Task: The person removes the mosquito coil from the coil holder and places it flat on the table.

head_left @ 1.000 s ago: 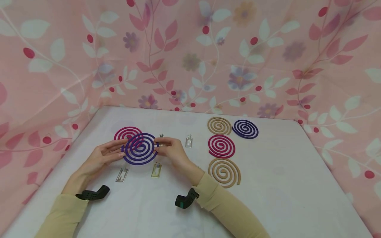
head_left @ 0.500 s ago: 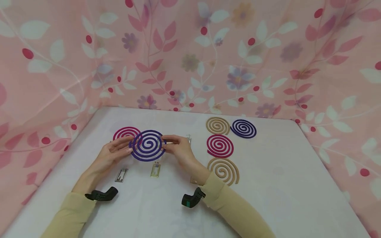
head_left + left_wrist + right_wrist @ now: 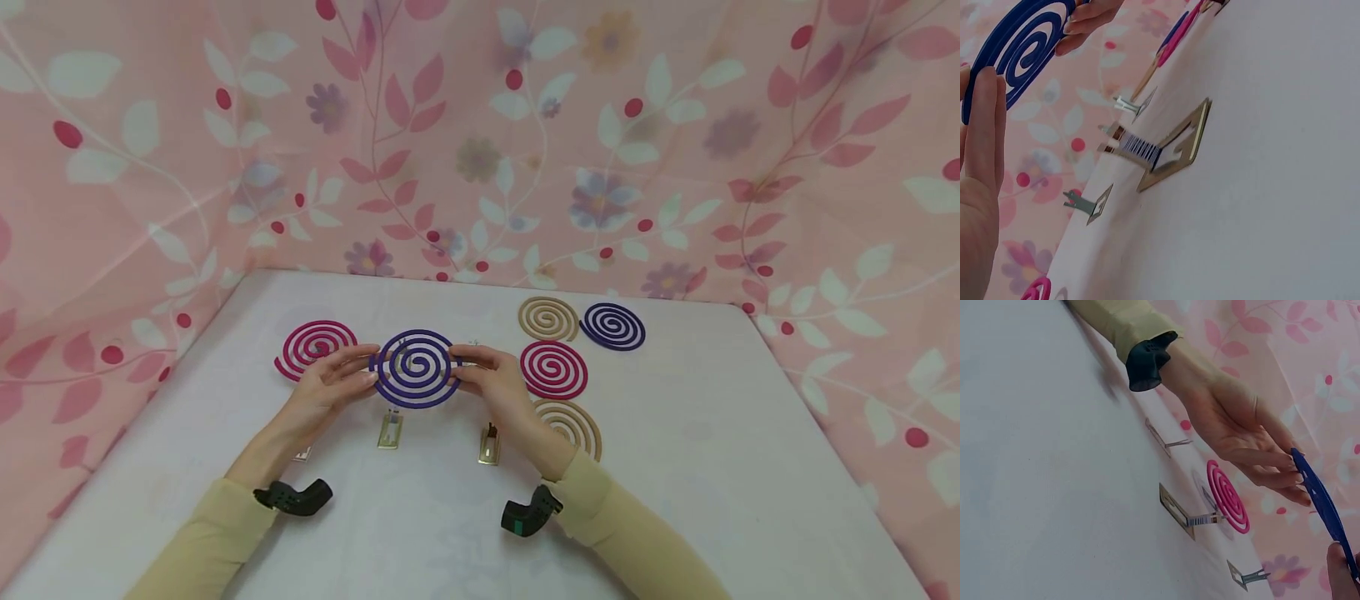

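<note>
A purple mosquito coil (image 3: 417, 363) is held up over the table between both hands. My left hand (image 3: 322, 387) pinches its left edge between thumb and fingers. At the opposite edge, my right hand (image 3: 506, 396) pinches it the same way. Below and behind the coil are small metal coil stands with upright prongs; a gold one (image 3: 391, 431) lies in front, and another gold stand (image 3: 489, 447) is near the right wrist. A pink coil (image 3: 1229, 497) rests raised on a stand, beyond the left hand. One silver stand is mostly hidden by the left wrist.
On the right of the white table lie a beige coil (image 3: 548, 317), a purple coil (image 3: 612, 325), a pink coil (image 3: 553, 367) and a second beige coil (image 3: 592, 433), partly behind the right forearm. A pink floral curtain (image 3: 480, 158) surrounds the table's back and sides.
Both hands have carried the purple coil to the right, away from the pink coil on its stand. The hold at both edges stays the same.
</note>
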A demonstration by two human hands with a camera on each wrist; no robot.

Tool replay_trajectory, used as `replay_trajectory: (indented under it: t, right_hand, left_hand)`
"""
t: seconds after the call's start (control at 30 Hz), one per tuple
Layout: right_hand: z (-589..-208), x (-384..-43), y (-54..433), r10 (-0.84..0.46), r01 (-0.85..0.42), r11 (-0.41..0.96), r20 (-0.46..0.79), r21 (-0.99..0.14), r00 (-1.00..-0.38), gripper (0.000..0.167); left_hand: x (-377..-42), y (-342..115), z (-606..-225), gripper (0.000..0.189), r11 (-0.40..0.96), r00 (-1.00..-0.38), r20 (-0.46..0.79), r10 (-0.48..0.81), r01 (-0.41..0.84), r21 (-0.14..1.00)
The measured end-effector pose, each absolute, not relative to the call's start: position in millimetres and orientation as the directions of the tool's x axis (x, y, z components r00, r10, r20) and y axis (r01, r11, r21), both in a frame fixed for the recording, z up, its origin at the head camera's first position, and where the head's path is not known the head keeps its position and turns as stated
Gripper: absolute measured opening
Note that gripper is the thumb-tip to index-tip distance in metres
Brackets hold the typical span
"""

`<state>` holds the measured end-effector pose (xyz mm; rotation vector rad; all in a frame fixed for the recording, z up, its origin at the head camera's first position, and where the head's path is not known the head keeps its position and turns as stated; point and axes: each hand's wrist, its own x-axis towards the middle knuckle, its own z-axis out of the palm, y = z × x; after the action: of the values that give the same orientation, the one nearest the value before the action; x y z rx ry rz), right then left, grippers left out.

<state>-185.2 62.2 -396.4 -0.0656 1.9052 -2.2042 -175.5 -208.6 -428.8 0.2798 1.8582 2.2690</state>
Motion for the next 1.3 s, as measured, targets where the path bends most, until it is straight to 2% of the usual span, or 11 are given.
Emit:
replay_trajectory:
  t: [0.27, 0.53, 0.9, 1.3]
  right_hand:
    - [-392.3, -180.3, 84.2, -0.160, 0.161, -0.122, -0.140, -0.979, -0.977, 0.028]
    - [-392.7, -177.5, 101.3, -0.130, 0.156, -0.095, -0.143, -0.983, -0.981, 0.027]
    - [-396.7, -176.3, 125.6, -0.145, 0.150, -0.069, -0.139, -0.986, -0.980, 0.031]
    - [-396.8, -177.3, 153.9, -0.098, 0.129, -0.006, -0.128, -0.992, -0.987, 0.030]
  left_hand:
    - [-175.4, -185.7, -428.0, 0.043, -0.228, -0.960, -0.004, 0.280, -0.071, 0.971]
    - [-177.5, -168.5, -429.9, 0.048, -0.207, -0.962, -0.045, 0.271, -0.103, 0.973]
    - [-171.2, -136.9, -421.0, 0.054, -0.176, -0.979, -0.100, 0.180, -0.132, 0.975]
    - [-170.4, -104.6, -420.7, 0.047, -0.184, -0.987, -0.038, 0.158, -0.067, 0.981]
